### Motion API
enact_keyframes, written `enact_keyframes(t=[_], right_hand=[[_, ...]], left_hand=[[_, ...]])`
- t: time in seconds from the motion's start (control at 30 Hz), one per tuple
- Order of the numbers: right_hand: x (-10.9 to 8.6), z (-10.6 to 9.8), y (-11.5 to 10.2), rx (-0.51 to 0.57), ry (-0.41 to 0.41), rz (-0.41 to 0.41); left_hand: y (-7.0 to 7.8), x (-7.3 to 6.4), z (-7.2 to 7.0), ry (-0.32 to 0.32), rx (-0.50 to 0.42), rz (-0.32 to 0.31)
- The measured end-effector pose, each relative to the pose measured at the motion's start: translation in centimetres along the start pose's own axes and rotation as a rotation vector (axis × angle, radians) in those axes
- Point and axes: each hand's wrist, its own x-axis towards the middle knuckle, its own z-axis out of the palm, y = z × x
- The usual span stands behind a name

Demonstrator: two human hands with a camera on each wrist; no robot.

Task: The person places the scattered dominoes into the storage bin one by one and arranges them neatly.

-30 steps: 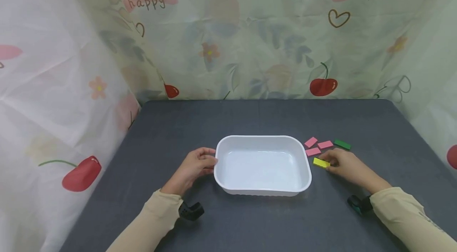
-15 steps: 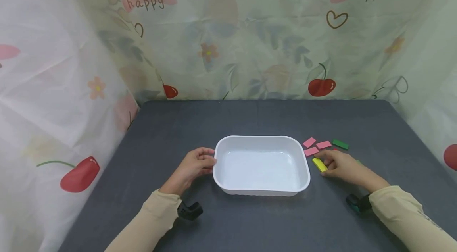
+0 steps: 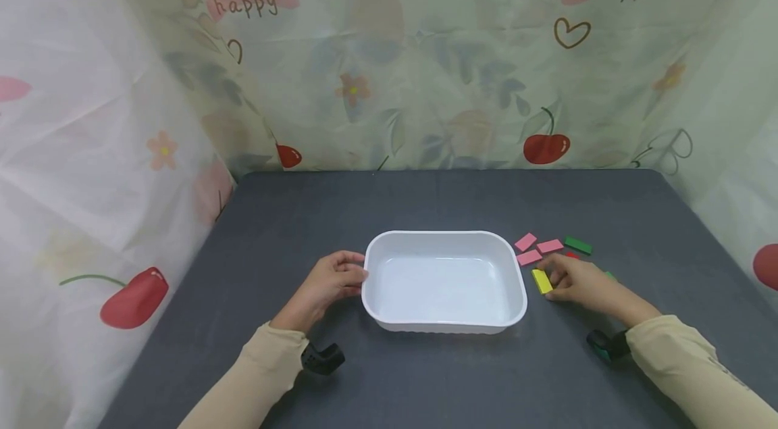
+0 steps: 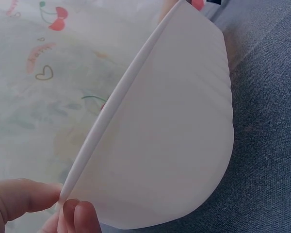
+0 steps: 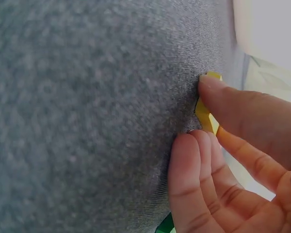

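Observation:
A white plastic basin (image 3: 446, 329) with rounded corners stands on the dark grey table. My left hand (image 3: 325, 286) pinches its left rim between thumb and fingers, as the left wrist view shows up close. Just right of the basin, my right hand (image 3: 580, 287) holds a small yellow block (image 3: 541, 282) by its ends, thumb at the near end and a finger at the far one. In the right wrist view the yellow block (image 5: 203, 112) lies on or close to the tabletop; which of the two I cannot tell. The hand partly covers it.
Several pink blocks (image 3: 529, 257) lie beside the basin's upper right corner, with a dark green block (image 3: 578, 245) to their right. A red piece (image 3: 572, 255) and a lighter green piece (image 3: 610, 275) show partly behind my right hand. Printed cloth hangs around the table.
The yellow block has turned in my right hand, from lying nearly sideways to pointing more toward me. Red and light green pieces now show behind that hand. My left hand stays on the rim.

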Motion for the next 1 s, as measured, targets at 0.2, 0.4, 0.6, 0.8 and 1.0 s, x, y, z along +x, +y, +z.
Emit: enact_keyframes(t=[0.2, 0.4, 0.6, 0.8, 1.0], right_hand=[[-0.2, -0.3, -0.3, 0.006, 0.002, 0.028], [-0.5, -1.6, -2.1, 0.021, 0.039, 0.084], [-0.9, -2.9, -4.8, 0.051, 0.121, 0.055], [-1.0, -2.4, -8.2, 0.201, 0.186, 0.019], [-0.3, 0.0, -11.0, 0.364, 0.209, -0.026]], left_hand=[[-0.1, 0.1, 0.0, -0.006, 0.002, 0.004], [-0.1, 0.1, 0.0, -0.007, -0.003, 0.005], [0.1, 0.0, -0.1, -0.003, -0.007, -0.002], [0.0, 0.1, -0.1, -0.005, -0.009, -0.009], [0.0, 0.2, 0.0, -0.008, -0.007, -0.007]])
